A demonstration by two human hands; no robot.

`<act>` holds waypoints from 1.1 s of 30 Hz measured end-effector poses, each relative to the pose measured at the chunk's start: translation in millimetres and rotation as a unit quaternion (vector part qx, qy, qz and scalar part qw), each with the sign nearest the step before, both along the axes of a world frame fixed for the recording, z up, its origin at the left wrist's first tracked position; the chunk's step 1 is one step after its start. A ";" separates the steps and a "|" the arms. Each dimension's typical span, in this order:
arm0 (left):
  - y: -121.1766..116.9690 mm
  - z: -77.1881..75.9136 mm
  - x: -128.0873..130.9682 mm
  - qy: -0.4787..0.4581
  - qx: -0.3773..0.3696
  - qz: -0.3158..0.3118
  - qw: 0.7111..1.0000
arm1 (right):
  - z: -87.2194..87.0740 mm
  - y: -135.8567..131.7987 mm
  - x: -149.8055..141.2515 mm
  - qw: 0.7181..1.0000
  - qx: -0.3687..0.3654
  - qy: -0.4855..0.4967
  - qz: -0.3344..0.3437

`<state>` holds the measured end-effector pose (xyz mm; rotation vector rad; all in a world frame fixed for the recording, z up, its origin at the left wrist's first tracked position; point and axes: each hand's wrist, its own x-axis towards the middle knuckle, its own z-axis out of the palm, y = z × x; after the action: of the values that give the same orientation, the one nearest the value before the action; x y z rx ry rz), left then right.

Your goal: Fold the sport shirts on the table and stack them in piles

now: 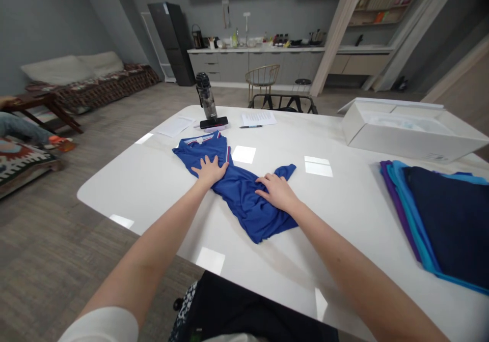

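Note:
A blue polo shirt (244,192) with red and white trim lies crumpled across the white table in front of me. Its collar end points away to the far left, and its lower part bunches toward me on the right. My left hand (209,172) rests on the upper part of the shirt with fingers spread. On the lower part lies my right hand (275,189), its fingers apart and loosely curved on the cloth. Beyond my right hand, a narrow piece of the blue cloth sticks out onto the table.
A stack of folded clothes (445,220) lies at the right, with an open white box (405,138) behind it. Beyond the shirt stand a water bottle (207,97), a black phone (214,122), paper sheets (263,117) and a pen (251,126). A person's leg shows at far left.

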<state>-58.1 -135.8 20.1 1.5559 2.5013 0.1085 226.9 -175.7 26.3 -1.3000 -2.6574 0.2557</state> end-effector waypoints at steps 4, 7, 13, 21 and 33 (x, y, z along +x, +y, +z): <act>7.1 -5.8 23.9 0.004 0.002 -0.059 0.998 | -0.4 -26.3 16.9 1.000 0.006 -0.021 0.000; 16.6 -6.5 55.0 -0.004 0.006 -0.104 0.995 | 0.4 -47.5 36.0 0.999 0.019 -0.029 -0.030; 42.4 -12.5 142.9 -0.045 0.063 -0.215 0.973 | -3.7 -85.8 78.3 0.986 0.069 -0.029 -0.146; 50.7 -22.1 276.0 -0.148 0.123 -0.346 0.918 | -5.9 -121.6 130.8 0.982 0.059 -0.009 -0.180; 44.9 19.4 197.7 -0.300 0.190 -0.446 0.822 | 34.4 -112.9 89.7 0.997 0.073 0.036 0.008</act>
<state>139.5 -90.9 39.5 2.2209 1.1536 0.8297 316.6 -288.6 60.8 -1.2011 -2.5742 0.1047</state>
